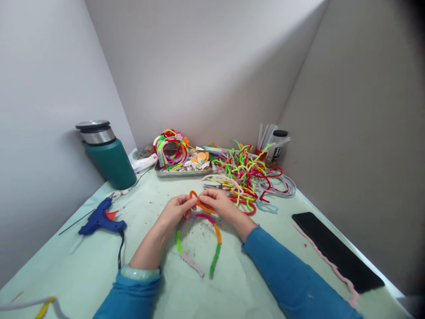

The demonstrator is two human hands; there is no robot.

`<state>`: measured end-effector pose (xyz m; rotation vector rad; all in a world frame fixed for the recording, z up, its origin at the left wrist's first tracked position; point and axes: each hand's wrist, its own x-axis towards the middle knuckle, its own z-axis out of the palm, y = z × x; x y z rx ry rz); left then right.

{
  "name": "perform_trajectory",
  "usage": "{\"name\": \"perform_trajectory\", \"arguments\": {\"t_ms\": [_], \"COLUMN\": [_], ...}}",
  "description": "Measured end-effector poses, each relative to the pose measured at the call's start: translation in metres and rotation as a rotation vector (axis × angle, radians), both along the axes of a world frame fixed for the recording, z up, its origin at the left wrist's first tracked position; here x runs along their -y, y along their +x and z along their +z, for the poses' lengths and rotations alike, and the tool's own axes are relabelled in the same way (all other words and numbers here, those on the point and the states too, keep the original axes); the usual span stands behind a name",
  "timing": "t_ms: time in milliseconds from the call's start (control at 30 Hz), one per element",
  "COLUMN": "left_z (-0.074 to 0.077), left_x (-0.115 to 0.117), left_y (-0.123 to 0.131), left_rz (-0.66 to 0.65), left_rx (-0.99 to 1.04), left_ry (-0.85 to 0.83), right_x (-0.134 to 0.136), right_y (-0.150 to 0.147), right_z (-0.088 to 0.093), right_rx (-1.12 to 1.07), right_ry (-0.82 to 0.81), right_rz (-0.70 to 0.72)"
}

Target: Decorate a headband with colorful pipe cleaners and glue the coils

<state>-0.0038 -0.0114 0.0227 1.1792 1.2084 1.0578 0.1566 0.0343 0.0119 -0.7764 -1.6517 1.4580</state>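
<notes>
Pipe cleaner (206,207): solid orange. Headband (215,260): segmented in bands of pale pink, lime green, magenta, orange and dark green. Glue gun (100,219): blue body, orange-red trigger. Bottle (111,164): teal body, silver collar, black lid band. Bench (245,288): plain pale mint green. Heaped stems (245,167): mixed red, lime, pink, yellow and orange. Sleeves (292,274): plain blue. Flat slab (337,250): plain black. Wavy strip (327,260): solid pale pink.

The left hand (179,208) and right hand (218,202) pinched a looped orange pipe cleaner (206,207) near the curved end of a colourful headband (218,235) on the table (239,283). A glue gun (101,220) and bottle (111,161) were at left, a tray (182,173) and pipe-cleaner heap (242,170) behind, a black slab (335,250) at right.
</notes>
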Motion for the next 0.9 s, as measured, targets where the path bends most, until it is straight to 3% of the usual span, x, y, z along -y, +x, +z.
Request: {"name": "perform_trajectory", "arguments": {"t_ms": [267,600,900], "left_z": [0.002,0.001,0.004], "left_x": [0.002,-0.002,-0.004], "left_y": [0.001,-0.003,-0.004], "left_rz": [0.003,0.089,0.299], "left_rx": [-0.010,0.063,-0.195], "left_ry": [-0.005,0.024,0.200], "right_x": [0.004,0.009,0.013], "right_y": [-0.002,-0.001,-0.006], "right_z": [-0.001,0.004,0.007], "right_rx": [-0.070,0.095,0.173], "right_ry": [-0.226,-0.092,0.004], "right_rz": [0.104,0.053,0.036]}}
